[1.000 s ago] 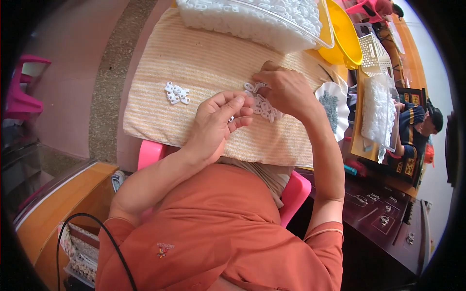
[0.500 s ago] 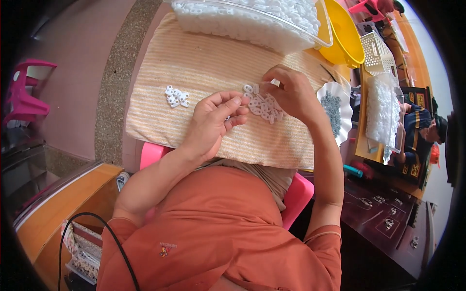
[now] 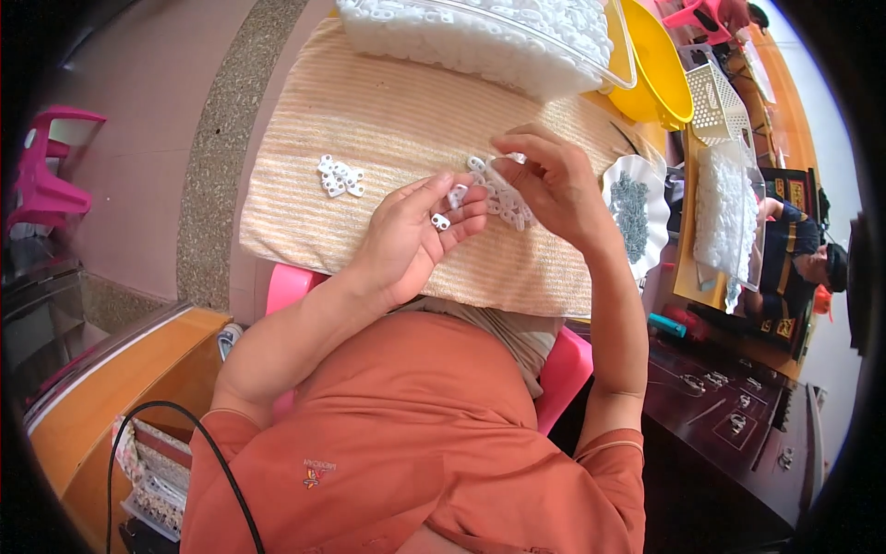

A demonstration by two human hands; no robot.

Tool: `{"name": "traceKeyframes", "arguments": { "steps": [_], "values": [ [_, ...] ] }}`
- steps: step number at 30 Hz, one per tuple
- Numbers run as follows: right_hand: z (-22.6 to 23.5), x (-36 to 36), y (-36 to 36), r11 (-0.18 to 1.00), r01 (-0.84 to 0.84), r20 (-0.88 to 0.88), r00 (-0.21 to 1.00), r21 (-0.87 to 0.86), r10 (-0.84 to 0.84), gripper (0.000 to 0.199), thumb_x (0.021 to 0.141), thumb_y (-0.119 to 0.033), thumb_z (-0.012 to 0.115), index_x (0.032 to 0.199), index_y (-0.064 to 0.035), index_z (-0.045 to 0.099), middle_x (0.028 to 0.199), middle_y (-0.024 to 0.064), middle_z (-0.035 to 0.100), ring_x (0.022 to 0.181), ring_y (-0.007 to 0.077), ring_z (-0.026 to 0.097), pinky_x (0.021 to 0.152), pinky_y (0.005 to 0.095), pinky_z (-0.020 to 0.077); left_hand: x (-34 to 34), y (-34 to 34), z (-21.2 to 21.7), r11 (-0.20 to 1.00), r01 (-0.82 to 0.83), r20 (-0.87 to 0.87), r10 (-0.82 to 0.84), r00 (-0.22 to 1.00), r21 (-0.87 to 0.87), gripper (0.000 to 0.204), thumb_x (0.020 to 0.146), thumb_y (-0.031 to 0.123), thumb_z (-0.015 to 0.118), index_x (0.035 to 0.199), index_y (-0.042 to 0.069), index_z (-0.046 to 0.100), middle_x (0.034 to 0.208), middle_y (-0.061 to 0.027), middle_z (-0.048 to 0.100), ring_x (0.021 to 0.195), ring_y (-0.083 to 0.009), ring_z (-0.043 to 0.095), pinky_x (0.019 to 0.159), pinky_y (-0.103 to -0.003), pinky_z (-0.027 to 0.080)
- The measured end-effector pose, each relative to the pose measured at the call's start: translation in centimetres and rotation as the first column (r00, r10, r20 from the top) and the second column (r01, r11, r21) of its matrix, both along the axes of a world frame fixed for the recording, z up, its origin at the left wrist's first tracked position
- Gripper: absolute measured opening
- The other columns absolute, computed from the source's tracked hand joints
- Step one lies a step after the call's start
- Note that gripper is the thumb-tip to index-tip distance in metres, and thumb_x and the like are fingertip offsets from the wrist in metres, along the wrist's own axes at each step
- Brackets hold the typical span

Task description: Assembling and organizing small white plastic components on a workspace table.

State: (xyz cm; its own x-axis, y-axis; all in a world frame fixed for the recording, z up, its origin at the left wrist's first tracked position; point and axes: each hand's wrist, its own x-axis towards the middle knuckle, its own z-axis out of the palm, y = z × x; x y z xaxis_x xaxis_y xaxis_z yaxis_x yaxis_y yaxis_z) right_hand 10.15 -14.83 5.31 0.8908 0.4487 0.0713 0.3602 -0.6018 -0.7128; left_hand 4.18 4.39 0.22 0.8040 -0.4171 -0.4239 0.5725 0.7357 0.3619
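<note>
Above the striped cloth, my left hand (image 3: 406, 231) is turned partly palm up, thumb and index finger closed on a small white plastic piece (image 3: 457, 196). A second white piece with two dark holes (image 3: 440, 222) lies against its lower fingers. My right hand (image 3: 558, 185) hangs over the right side of a loose pile of white oval pieces (image 3: 503, 198), fingers curled and thumb drawn in; what they grip, if anything, is too small to name. To the left, a small cluster of white pieces with dark holes (image 3: 341, 176) lies on the cloth, apart from both hands.
A clear bin of white pieces (image 3: 480, 46) stands at the far edge of the cloth (image 3: 305, 240), beside a yellow basin (image 3: 660, 69). A white scalloped dish (image 3: 657, 208) with small grey metal parts sits at the right. Another person (image 3: 794, 249) is further right.
My left hand has opened out somewhat, showing the white pieces in it more plainly. My right hand stays over the pile, shifted very slightly left. The view has moved a little.
</note>
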Motion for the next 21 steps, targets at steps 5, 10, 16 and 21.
{"name": "traceKeyframes", "arguments": {
  "steps": [5,10,16,21],
  "values": [
    [-0.8,0.2,-1.1,0.963,0.021,0.114,0.993,-0.267,0.009,0.02,0.083,-0.01,0.066,0.101,-0.0002,0.067,0.099,0.0134,0.065,0.078,0.0296,0.064,0.07,0.0352,0.0503,0.0,0.1,-0.3,0.998,-0.053,-0.021,0.054,0.998,0.026,0.025,0.098,0.021,0.053,0.107,-0.003,0.056,0.102,-0.0122,0.061,0.094,-0.0192,0.061,0.084,-0.032,0.054],
    [-1.2,0.0,-1.3,0.929,-0.007,0.1,0.994,-0.371,0.047,0.019,0.084,-0.02,0.064,0.096,-0.0066,0.069,0.097,0.0126,0.065,0.084,0.0337,0.064,0.074,0.0419,0.0503,-0.1,0.1,-0.2,0.997,-0.055,-0.018,0.056,0.998,0.052,0.024,0.097,0.02,0.055,0.105,-0.002,0.057,0.101,-0.0113,0.061,0.092,-0.0183,0.061,0.083,-0.031,0.054],
    [-0.1,-1.2,-0.5,0.937,0.067,0.088,0.995,-0.342,-0.039,0.023,0.08,-0.018,0.069,0.099,-0.0052,0.069,0.098,0.0119,0.066,0.088,0.0327,0.064,0.077,0.0405,0.0493,-0.1,0.1,-0.4,0.997,-0.05,0.002,0.05,0.999,0.061,0.023,0.097,0.02,0.054,0.106,0.0,0.058,0.101,-0.0107,0.064,0.093,-0.0171,0.063,0.082,-0.03,0.055],
    [0.2,-1.7,-0.4,0.88,-0.017,0.052,0.998,-0.474,0.047,0.027,0.077,-0.019,0.072,0.1,-0.0053,0.07,0.097,0.0117,0.066,0.084,0.0321,0.065,0.074,0.0392,0.0502,-0.2,0.2,-0.3,0.995,-0.057,0.01,0.056,0.998,0.084,0.023,0.097,0.02,0.054,0.107,-0.001,0.058,0.101,-0.0108,0.063,0.093,-0.0168,0.062,0.082,-0.03,0.055]
  ]
}}
